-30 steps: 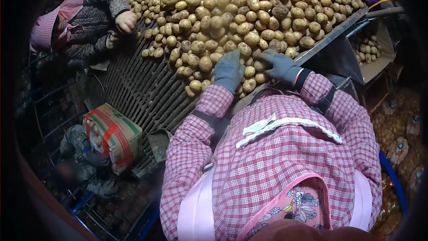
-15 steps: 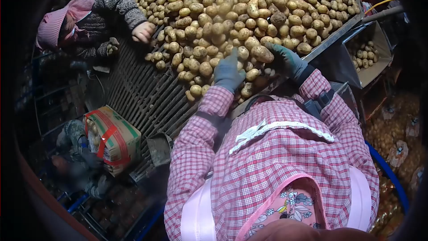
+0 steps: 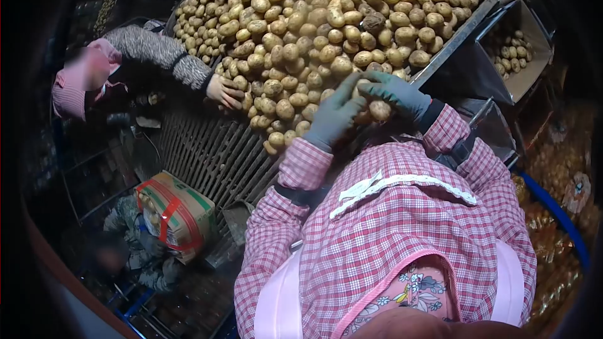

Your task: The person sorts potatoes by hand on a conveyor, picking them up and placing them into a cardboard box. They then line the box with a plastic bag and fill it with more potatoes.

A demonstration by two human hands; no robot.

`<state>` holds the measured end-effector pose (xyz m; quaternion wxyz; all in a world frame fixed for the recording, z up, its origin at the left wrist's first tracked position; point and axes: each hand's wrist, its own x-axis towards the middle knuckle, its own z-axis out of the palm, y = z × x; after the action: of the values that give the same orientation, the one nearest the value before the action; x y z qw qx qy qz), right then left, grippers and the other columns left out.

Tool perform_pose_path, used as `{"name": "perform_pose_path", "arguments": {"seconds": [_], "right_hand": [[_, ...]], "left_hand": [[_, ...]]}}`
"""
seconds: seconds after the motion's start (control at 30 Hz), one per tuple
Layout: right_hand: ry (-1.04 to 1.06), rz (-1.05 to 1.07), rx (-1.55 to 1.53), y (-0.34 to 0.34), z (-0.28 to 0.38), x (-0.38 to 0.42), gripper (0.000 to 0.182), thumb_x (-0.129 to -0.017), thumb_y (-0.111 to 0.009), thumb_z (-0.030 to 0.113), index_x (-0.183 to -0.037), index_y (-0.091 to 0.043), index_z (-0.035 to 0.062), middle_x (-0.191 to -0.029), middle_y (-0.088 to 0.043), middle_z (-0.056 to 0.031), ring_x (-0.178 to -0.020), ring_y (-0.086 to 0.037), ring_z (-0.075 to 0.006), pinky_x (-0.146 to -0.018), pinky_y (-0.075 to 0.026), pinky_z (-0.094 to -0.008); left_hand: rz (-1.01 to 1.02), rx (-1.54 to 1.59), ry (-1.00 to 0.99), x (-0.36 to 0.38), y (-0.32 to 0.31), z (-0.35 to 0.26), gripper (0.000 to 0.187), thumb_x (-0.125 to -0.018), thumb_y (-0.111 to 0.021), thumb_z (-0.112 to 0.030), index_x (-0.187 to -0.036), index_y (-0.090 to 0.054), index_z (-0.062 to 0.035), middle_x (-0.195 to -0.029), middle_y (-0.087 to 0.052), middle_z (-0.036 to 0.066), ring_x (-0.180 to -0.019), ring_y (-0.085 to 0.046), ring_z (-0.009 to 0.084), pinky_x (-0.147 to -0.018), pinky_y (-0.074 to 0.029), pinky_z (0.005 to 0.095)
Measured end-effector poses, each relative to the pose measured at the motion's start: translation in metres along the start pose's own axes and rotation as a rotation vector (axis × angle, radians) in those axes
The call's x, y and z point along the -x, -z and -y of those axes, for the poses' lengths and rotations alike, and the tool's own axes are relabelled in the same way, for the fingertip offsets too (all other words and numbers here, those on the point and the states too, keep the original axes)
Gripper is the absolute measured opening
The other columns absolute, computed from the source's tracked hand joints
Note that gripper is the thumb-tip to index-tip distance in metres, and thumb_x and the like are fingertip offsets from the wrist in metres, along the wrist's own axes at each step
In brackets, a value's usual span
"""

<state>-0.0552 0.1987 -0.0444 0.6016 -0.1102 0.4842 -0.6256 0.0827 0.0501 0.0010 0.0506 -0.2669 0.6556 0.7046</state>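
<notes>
A large heap of potatoes slopes down to my front. Over its near edge, my gloved left hand reaches with fingers stretched and slightly blurred, close to the other hand. My gloved right hand curls its fingers around a potato, mostly hidden between the two hands. Just below its fingers a round potato shows. The grey-green gloves are soiled with dirt, and the fingertips of both hands nearly meet.
A slatted rack runs down at left, with a taped carton at its lower end. Another person's bare hand touches the heap's left side. At right are a metal rail and a box holding potatoes.
My left hand has moved right and my right hand slightly left, bringing them together. The other person's hand has reached farther onto the heap. The whole view has shifted a little.
</notes>
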Motion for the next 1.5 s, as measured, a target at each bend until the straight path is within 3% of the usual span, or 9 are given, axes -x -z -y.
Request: {"name": "perform_pose_path", "arguments": {"seconds": [0.3, 0.43, 0.53, 0.63, 0.7, 0.8, 0.97, 1.13, 1.5], "right_hand": [[0.241, -0.339, 0.019, 0.124, 0.051, 0.105, 0.038, -0.1, -0.065, 0.033, -0.123, -0.064, 0.002, -0.105, -0.069, -0.0078, -0.083, -0.067, -0.0127, -0.067, -0.058, -0.0241], [0.441, -0.85, 0.7, 0.281, 0.091, 0.183, 0.044, -0.1, -0.065, 0.029, -0.138, -0.06, 0.0064, -0.121, -0.067, -0.0033, -0.108, -0.062, -0.011, -0.1, -0.049, -0.0266], [0.594, -1.147, 0.812, 0.309, 0.127, 0.204, 0.04, -0.101, -0.063, 0.022, -0.139, -0.06, 0.0084, -0.131, -0.064, -0.0055, -0.111, -0.061, -0.0102, -0.097, -0.048, -0.0243], [0.556, -0.626, 0.546, 0.245, 0.126, 0.164, 0.041, -0.1, -0.058, 0.014, -0.141, -0.057, 0.0053, -0.14, -0.06, -0.0086, -0.12, -0.06, -0.0127, -0.099, -0.049, -0.0249], [0.41, -0.537, 0.39, 0.14, 0.104, 0.109, 0.033, -0.1, -0.063, 0.019, -0.131, -0.065, 0.0099, -0.113, -0.069, -0.0016, -0.083, -0.064, -0.0063, -0.07, -0.052, -0.0215], [0.067, -0.167, 0.427, 0.062, 0.067, 0.051, 0.027, -0.099, -0.064, 0.02, -0.122, -0.07, 0.0076, -0.097, -0.07, -0.0008, -0.077, -0.061, -0.0045, -0.065, -0.049, -0.02], [0.033, 0.113, 0.856, 0.01, -0.005, -0.02, 0.045, -0.088, -0.069, 0.035, -0.121, -0.067, 0.0043, -0.107, -0.072, -0.0175, -0.1, -0.07, -0.0292, -0.088, -0.053, -0.04], [0.099, 0.18, 1.184, -0.02, -0.02, -0.052, 0.047, -0.084, -0.069, 0.041, -0.119, -0.068, 0.0083, -0.11, -0.071, -0.0213, -0.104, -0.067, -0.0399, -0.09, -0.052, -0.0444], [0.23, 0.265, 1.005, -0.062, -0.045, -0.08, 0.047, -0.089, -0.064, 0.036, -0.126, -0.063, 0.0058, -0.122, -0.067, -0.0218, -0.112, -0.065, -0.0374, -0.097, -0.05, -0.0438]], "left_hand": [[-0.143, -0.248, -0.073, -0.017, 0.04, 0.023, 0.039, -0.096, -0.066, -0.013, -0.133, -0.062, 0.0, -0.121, -0.068, 0.007, -0.11, -0.063, 0.0153, -0.095, -0.052, 0.028], [-0.178, -0.831, -0.365, -0.042, 0.041, 0.018, 0.046, -0.087, -0.07, -0.012, -0.132, -0.062, -0.0113, -0.13, -0.064, 0.011, -0.116, -0.064, 0.0248, -0.101, -0.05, 0.0357], [-0.127, -1.228, -0.291, -0.071, 0.02, 0.009, 0.065, -0.081, -0.075, -0.016, -0.141, -0.052, -0.0211, -0.146, -0.051, 0.01, -0.116, -0.063, 0.0287, -0.1, -0.051, 0.0407], [-0.083, -1.248, -0.046, -0.099, 0.011, -0.01, 0.062, -0.08, -0.075, -0.017, -0.139, -0.056, -0.0212, -0.14, -0.057, 0.01, -0.11, -0.066, 0.0285, -0.097, -0.052, 0.0381], [-0.148, -0.861, -0.063, -0.093, 0.018, -0.019, 0.054, -0.082, -0.072, -0.016, -0.135, -0.061, -0.0201, -0.13, -0.063, 0.011, -0.106, -0.067, 0.0263, -0.094, -0.053, 0.0373], [-0.134, -0.072, -0.022, -0.071, 0.04, -0.024, 0.043, -0.088, -0.065, -0.017, -0.13, -0.064, -0.0089, -0.114, -0.069, 0.011, -0.096, -0.068, 0.0173, -0.08, -0.057, 0.0294], [-0.13, 0.578, 0.146, -0.002, 0.115, 0.004, 0.034, -0.09, -0.066, -0.018, -0.12, -0.063, -0.0041, -0.099, -0.067, 0.006, -0.073, -0.062, 0.014, -0.061, -0.052, 0.0246], [-0.38, 0.646, 0.164, 0.09, 0.179, 0.052, 0.044, -0.096, -0.063, -0.048, -0.11, -0.065, -0.0056, -0.08, -0.067, 0.005, -0.059, -0.059, 0.0152, -0.052, -0.046, 0.0256], [-0.773, 0.528, 0.327, 0.146, 0.154, 0.108, 0.014, -0.09, -0.064, -0.018, -0.093, -0.063, -0.0046, -0.08, -0.066, 0.009, -0.067, -0.067, 0.0197, -0.057, -0.057, 0.0331]]}}
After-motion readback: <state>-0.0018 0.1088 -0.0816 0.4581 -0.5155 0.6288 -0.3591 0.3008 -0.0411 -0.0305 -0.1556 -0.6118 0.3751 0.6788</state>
